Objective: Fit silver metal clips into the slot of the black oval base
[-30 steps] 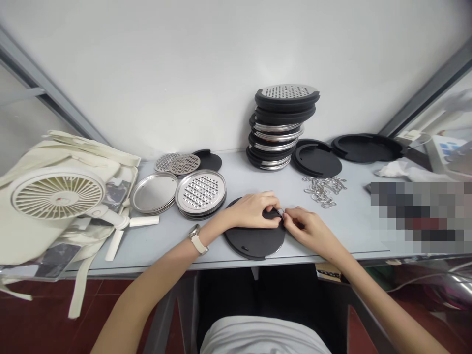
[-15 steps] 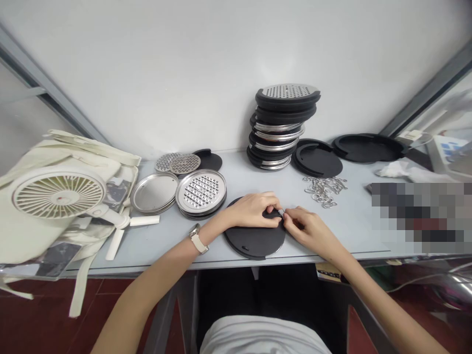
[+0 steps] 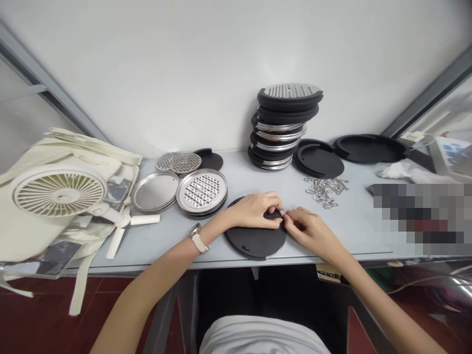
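Black disc point(image 3: 258, 241) lies flat on the table point(image 3: 357, 226) in the head view. Across it rests the half-curled left hand point(image 3: 254, 211); whether it grips anything cannot be told. At the disc's right edge, the nearly closed right hand point(image 3: 309, 228) pinches a small metal piece point(image 3: 282, 213). Left of the disc sits a grater plate point(image 3: 202, 191); behind it, a tall stack point(image 3: 276, 132).

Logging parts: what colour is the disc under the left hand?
The disc is black; best in the head view.
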Demonstrator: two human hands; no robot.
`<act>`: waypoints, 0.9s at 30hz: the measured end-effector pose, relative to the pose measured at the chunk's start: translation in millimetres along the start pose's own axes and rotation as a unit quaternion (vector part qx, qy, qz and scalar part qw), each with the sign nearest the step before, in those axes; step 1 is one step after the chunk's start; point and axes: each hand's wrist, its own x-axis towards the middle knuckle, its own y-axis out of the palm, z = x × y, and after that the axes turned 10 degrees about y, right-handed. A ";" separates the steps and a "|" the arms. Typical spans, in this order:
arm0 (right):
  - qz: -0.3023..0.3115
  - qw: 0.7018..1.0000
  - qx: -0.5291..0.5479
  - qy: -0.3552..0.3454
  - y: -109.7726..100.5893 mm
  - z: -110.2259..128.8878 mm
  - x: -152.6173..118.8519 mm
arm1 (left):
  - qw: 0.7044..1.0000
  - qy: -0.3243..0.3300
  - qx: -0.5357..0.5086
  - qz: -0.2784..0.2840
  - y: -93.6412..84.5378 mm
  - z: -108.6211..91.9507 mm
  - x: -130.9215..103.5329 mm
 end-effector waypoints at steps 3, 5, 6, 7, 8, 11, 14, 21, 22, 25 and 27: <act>0.000 1.000 0.000 0.002 0.9 -1.2 0.4 | 1.000 0.000 -0.005 0.004 -0.7 -0.1 0.1; 0.000 1.000 0.001 0.002 1.7 -2.0 0.5 | 1.000 -0.002 -0.009 0.006 -1.2 -0.4 0.2; 0.001 1.000 0.003 0.001 2.1 -2.4 0.5 | 1.000 -0.002 -0.010 0.007 -1.4 -0.5 0.3; 0.001 1.000 0.005 0.000 2.4 -2.7 0.4 | 1.000 -0.002 -0.012 0.007 -1.5 -0.5 0.4; 0.001 1.000 0.009 0.000 2.7 -2.9 0.2 | 1.000 -0.002 -0.014 0.007 -1.5 -0.5 0.4; -0.002 1.000 0.019 0.005 3.2 -3.8 -0.2 | 1.000 -0.001 -0.013 0.007 -1.3 0.0 0.6; 0.000 0.999 0.032 0.022 3.3 -4.9 0.1 | 1.000 0.003 -0.004 0.012 -1.2 1.0 0.8; 0.010 0.997 0.057 0.041 2.4 -4.6 0.7 | 1.000 0.011 0.028 0.006 -1.4 0.4 0.3; 0.009 0.997 0.061 0.042 2.2 -4.4 0.4 | 0.999 0.009 0.033 0.001 -1.2 -0.4 0.1; 0.011 0.995 0.079 0.052 1.6 -4.1 0.0 | 0.998 0.004 0.062 -0.012 -0.4 -4.3 -0.6; 0.011 0.994 0.088 0.060 1.5 -4.2 0.4 | 0.995 0.004 0.101 -0.014 0.2 -8.0 -1.0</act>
